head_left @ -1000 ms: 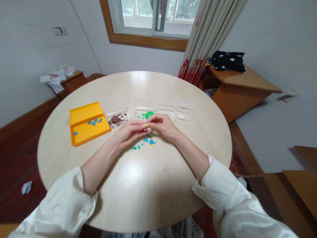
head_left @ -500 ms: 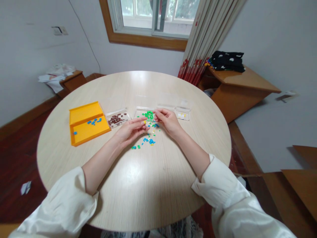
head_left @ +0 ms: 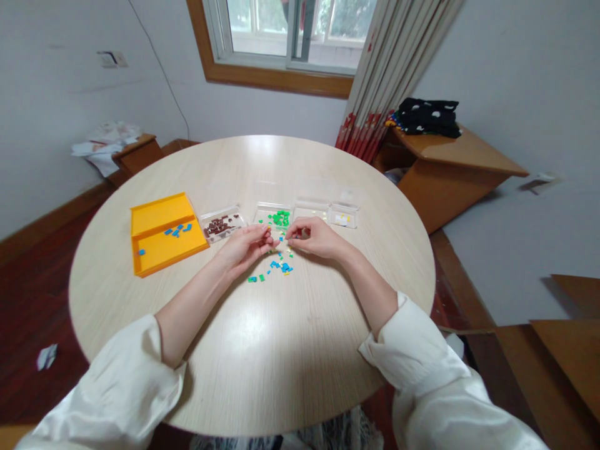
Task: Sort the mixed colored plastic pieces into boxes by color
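My left hand is over the middle of the table, thumb and forefinger pinched on a small yellow building brick, mostly covered by the fingers. Facing it, my right hand curls down at the loose pieces, fingertips close together; whatever they grip is too small to make out. Loose blue bricks lie below the hands with green, yellow and pale pieces scattered around them. Just beyond the fingers, green bricks fill part of a clear plastic box.
To the left, an open yellow case holds several blue bricks. Beside it stands a clear box of brown bricks. A clear box with white and yellow pieces sits right of the green ones. All rest on a round wooden table.
My right hand has lowered and moved slightly left, from beside the green bricks to the loose pieces. The left fingers have closed further over the yellow brick.
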{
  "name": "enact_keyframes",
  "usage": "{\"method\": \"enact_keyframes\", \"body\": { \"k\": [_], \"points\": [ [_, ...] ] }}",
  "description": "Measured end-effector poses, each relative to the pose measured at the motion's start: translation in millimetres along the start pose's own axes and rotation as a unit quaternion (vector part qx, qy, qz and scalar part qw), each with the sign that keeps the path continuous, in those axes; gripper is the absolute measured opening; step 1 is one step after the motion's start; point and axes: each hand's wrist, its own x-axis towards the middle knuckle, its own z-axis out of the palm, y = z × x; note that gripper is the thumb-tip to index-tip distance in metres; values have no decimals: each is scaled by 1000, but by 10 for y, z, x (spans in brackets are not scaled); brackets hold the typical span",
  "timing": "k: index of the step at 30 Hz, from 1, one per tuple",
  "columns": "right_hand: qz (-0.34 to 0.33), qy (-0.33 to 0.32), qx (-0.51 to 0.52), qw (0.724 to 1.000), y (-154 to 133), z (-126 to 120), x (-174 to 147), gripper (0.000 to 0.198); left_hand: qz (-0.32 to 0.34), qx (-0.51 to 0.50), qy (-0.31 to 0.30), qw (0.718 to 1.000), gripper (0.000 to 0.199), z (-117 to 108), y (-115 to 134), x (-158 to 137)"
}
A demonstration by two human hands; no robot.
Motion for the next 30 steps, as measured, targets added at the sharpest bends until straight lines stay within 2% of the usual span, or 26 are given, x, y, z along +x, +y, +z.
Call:
{"method": "enact_keyframes", "body": {
  "k": [7,17,22,26,30],
  "points": [
    [14,-63,-47,997,3,-42,-32,18,-23,-38,15,999,26,28,5,9],
    [21,-68,-33,997,52,-10,-17,13,-25,-41,17,999,21,-5,-15,33],
    [28,-16,-32,999,71,11,-6,11,-8,-18,33,999,19,13,-16,9],
    [37,38,25,998,90,41,22,9,-7,-9,31,999,14,14,-4,-4],
    [45,54,90,993,79,84,40,5,-4,-9,19,1000,8,-21,-11,12]
  ]
}}
